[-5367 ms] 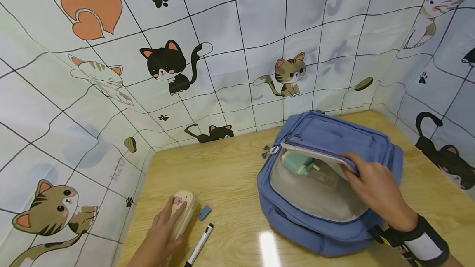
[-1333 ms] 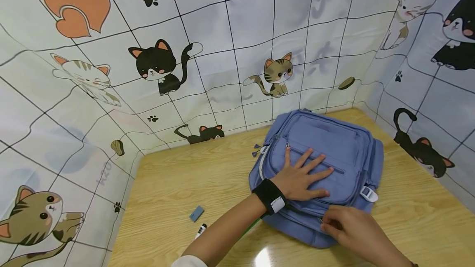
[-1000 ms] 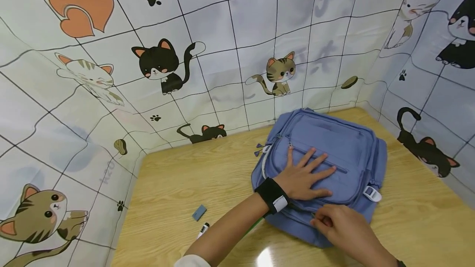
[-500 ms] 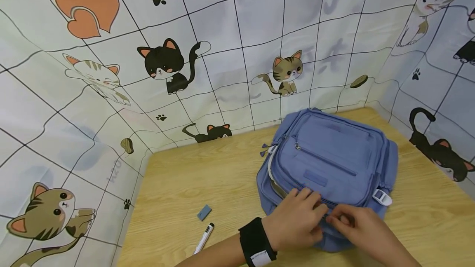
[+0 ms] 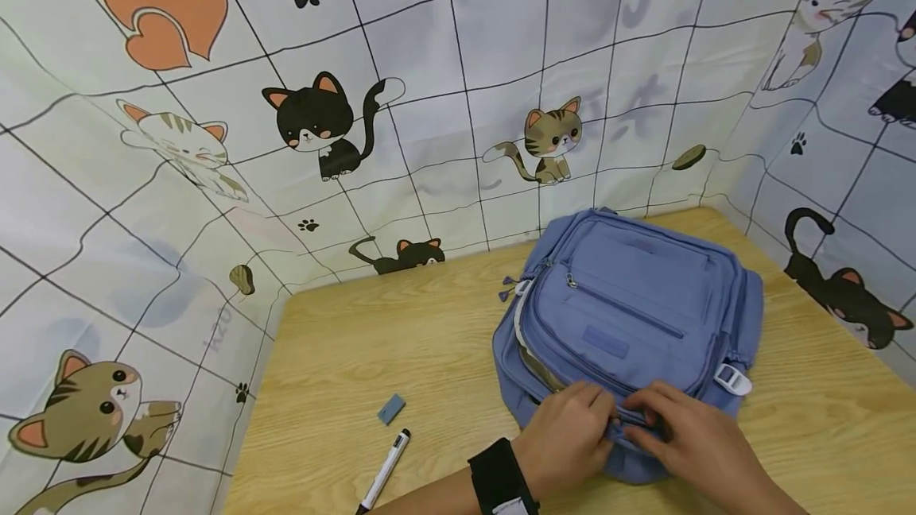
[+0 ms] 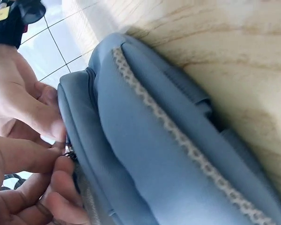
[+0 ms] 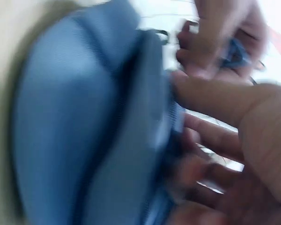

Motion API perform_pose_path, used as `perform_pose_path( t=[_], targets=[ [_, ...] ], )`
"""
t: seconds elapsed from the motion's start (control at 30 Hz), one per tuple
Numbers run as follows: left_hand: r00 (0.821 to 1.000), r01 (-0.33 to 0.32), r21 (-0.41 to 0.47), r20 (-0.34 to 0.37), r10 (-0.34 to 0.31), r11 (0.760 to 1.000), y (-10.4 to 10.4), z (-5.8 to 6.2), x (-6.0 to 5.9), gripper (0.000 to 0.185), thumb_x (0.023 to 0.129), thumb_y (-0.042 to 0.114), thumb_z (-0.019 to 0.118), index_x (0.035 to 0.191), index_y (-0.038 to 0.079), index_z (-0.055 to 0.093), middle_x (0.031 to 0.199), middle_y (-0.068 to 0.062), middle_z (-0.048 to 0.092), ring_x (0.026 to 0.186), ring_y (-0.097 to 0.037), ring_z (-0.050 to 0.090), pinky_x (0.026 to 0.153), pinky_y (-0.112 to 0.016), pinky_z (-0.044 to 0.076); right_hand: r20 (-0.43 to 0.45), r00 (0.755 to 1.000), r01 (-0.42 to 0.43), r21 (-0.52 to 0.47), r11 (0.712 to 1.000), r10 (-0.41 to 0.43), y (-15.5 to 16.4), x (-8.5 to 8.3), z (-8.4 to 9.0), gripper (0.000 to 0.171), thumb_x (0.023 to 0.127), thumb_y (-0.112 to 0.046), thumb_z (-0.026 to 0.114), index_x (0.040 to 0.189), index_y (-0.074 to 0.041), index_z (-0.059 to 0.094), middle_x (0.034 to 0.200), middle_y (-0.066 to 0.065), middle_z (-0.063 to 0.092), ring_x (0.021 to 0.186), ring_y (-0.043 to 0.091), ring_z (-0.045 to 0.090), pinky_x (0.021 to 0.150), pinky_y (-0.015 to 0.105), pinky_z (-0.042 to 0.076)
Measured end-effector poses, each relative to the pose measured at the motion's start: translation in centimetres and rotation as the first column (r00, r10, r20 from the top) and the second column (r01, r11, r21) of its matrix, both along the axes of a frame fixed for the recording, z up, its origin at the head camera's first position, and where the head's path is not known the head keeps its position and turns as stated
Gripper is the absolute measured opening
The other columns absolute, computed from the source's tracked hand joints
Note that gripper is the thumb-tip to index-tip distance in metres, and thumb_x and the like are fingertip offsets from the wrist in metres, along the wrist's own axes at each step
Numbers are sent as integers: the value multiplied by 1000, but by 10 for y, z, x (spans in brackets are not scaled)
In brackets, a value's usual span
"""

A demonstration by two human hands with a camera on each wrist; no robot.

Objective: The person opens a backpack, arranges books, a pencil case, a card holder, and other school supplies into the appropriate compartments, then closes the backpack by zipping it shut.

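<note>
While blurred at the wrists, from the head: left hand (image 5: 568,439) and right hand (image 5: 680,439), each grip pinching the backpack (image 5: 630,316) zipper.

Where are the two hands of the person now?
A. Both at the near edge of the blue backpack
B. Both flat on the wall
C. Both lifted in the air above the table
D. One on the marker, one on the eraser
A: the left hand and right hand meet at the near edge of the blue backpack, fingers curled at its zipper line.
</note>
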State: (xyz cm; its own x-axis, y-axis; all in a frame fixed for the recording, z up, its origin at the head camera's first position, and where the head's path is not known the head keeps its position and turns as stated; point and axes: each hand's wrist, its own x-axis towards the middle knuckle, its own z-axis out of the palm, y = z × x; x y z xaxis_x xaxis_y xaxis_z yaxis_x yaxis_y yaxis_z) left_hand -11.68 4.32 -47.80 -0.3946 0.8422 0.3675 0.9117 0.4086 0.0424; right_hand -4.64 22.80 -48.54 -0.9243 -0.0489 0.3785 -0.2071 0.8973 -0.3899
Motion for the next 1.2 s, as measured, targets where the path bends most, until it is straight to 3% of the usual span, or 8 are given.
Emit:
perform_pose_path(
  t=[0.1, 0.33, 0.67, 0.83, 1.0, 1.1, 1.2],
  targets=[
    [1000, -12, 23, 16, 11, 1000, -2, -2, -1, 18, 79, 22, 72, 88, 21, 57, 84, 13, 54, 78, 3, 52, 65, -8, 44, -70, 997, 20, 59, 998, -16, -2, -2, -5, 32, 64, -28, 85, 82, -36, 60, 68, -23, 37, 53, -11, 27, 47, 14, 26],
    [995, -37, 100, 96, 27, 994, -16, -7, -7, 6, 91, 20, 59, 87, 20, 55, 81, 12, 54, 75, 4, 50, 64, -5, 40, -142, 990, 3, 58, 998, 6, -6, -3, -3, 35, 61, -25, 87, 75, -38, 58, 64, -27, 35, 52, -13, 27, 47, 12, 25],
    [969, -138, 203, 230, 90, 969, -42, -7, -26, 7, 91, 17, 61, 88, 19, 55, 82, 10, 57, 72, 6, 50, 62, -3, 36, -96, 995, 12, 85, 996, -4, -6, -4, 0, 31, 63, -26, 86, 72, -39, 60, 62, -28, 34, 51, -13, 27, 46, 14, 26],
    [957, -216, 280, 253, 145, 936, -56, -5, -38, 10, 89, 13, 63, 84, 18, 56, 78, 10, 56, 66, 5, 46, 57, -4, 34, 16, 1000, 16, 126, 992, -18, -7, -8, 8, 27, 66, -30, 84, 72, -40, 60, 59, -26, 33, 49, -10, 28, 46, 15, 25],
    [949, -235, 297, 277, 152, 926, -63, 0, -44, 10, 89, 13, 63, 84, 19, 58, 75, 11, 53, 62, 4, 42, 54, -5, 31, 75, 997, -5, 207, 978, -11, -23, -22, 21, 24, 69, -43, 81, 79, -37, 60, 63, -21, 36, 48, -6, 27, 45, 18, 23],
    [950, -234, 303, 273, 151, 924, -63, 2, -45, 9, 89, 13, 63, 84, 19, 58, 75, 11, 53, 62, 4, 42, 54, -5, 31, 11, 997, -73, 244, 967, 72, -40, -39, 26, 28, 72, -50, 77, 87, -31, 63, 72, -17, 45, 48, -6, 29, 43, 17, 24],
    [952, -226, 315, 272, 141, 922, -61, 2, -45, 10, 89, 13, 63, 83, 19, 58, 74, 11, 52, 61, 4, 42, 54, -5, 31, -61, 988, -121, 290, 949, 144, -52, -55, 26, 28, 76, -46, 76, 90, -26, 62, 79, -13, 51, 48, -3, 32, 42, 17, 24]
  ],
)
